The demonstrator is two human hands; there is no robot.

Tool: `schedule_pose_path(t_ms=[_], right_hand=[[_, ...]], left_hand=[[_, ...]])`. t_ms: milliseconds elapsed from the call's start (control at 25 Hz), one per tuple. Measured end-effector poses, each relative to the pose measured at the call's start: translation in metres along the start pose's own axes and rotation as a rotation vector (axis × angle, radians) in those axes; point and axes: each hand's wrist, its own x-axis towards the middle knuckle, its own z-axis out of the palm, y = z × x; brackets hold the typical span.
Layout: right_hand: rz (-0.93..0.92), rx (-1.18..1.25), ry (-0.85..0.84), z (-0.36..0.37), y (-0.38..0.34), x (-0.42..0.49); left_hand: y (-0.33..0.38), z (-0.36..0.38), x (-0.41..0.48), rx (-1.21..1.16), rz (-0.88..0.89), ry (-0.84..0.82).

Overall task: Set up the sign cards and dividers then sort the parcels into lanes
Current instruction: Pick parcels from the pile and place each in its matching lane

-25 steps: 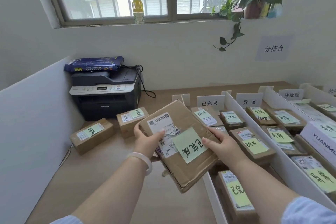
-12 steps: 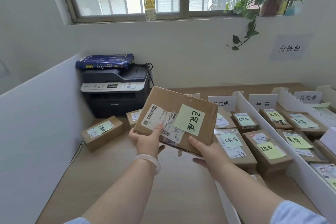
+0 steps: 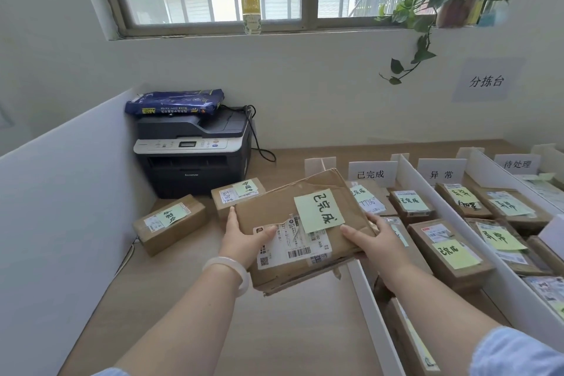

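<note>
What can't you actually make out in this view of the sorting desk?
Head view only.
Fingers of the left hand and right hand under the held parcel: hidden by the parcel itself.
Shipping label print: too small to read.
Rear lane parcel behind it: partly covered by the held parcel.
Rightmost lane: cut off by the right edge.
Leftmost parcel's note: handwriting unclear.
</note>
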Motion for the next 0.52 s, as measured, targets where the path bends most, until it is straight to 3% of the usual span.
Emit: schedule_pose_path(t_ms=[160,400,520], right_hand=[[-0.084,-0.078,0.198,0.006,0.000,-0.011],[-0.092,0.059,0.128,0.006,0.006,-0.012],[-0.118,0.051,0.075,-0.002,0.001,-0.011]], left_hand=[[-0.011,0.019,-0.015,-0.093,-0.006,0.045],[-0.017,0.030,-0.031,-0.098,-0.031,0.039],[-0.020,0.030,-0.035,0.015,0.061,0.103]])
